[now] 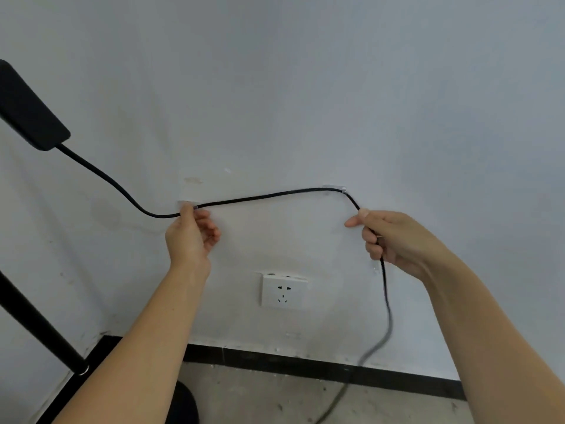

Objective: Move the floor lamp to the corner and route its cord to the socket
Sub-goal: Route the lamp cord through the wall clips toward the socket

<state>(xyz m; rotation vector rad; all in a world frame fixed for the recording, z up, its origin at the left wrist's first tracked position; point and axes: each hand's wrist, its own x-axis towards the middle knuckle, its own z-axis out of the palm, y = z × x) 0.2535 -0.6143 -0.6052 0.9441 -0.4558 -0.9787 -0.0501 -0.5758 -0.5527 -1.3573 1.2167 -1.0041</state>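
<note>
A black floor lamp stands at the left: its flat head [29, 113], its pole [36, 325] and round base [185, 403]. The black cord [260, 197] leaves the head and runs along the white wall through two clear clips, the left clip [186, 204] and the right clip [334, 188]. My left hand [191, 235] pinches the cord at the left clip. My right hand [394, 237] is closed around the cord just below the right clip. From there the cord hangs down to the floor. A white socket [283, 291] sits on the wall below, between my hands, with nothing plugged in.
A black skirting strip [305, 362] runs along the foot of the wall above a grey concrete floor [275, 399]. A third clear clip [375, 266] shows on the wall under my right hand. The cord's plug end is out of view.
</note>
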